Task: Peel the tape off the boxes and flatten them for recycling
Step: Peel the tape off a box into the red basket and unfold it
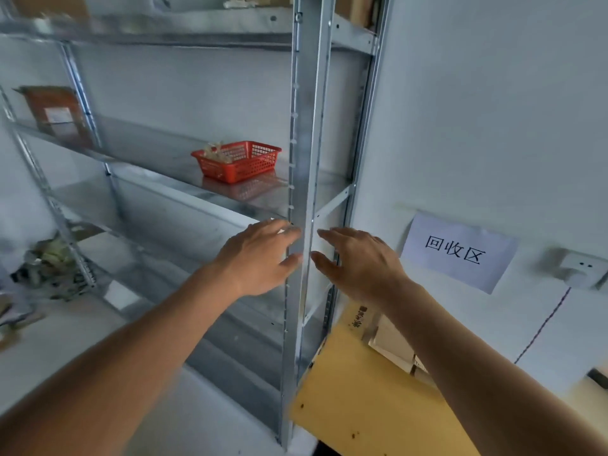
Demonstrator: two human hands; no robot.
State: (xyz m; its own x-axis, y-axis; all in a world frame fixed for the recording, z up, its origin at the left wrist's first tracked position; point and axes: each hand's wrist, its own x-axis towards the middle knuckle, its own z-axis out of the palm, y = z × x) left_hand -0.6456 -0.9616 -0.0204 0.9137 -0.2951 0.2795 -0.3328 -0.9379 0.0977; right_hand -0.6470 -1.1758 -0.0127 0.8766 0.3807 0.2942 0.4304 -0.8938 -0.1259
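Observation:
My left hand (260, 256) and my right hand (360, 261) are stretched out side by side in front of the metal shelf's upright post (309, 133), fingers straight and relaxed, holding nothing. Below my right arm, flattened cardboard pieces (393, 343) lean against the white wall beside a yellow surface (362, 399). A brown cardboard box (57, 111) with a white label stands on the far left of a middle shelf. More brown boxes (357, 8) sit on the top shelf, partly cut off by the frame edge.
A red plastic basket (238, 161) with crumpled tape sits on the middle shelf board (158, 153). A paper sign (460, 251) with printed characters is stuck to the wall, a wall socket (580, 269) to its right. Clutter (52, 268) lies low on the left.

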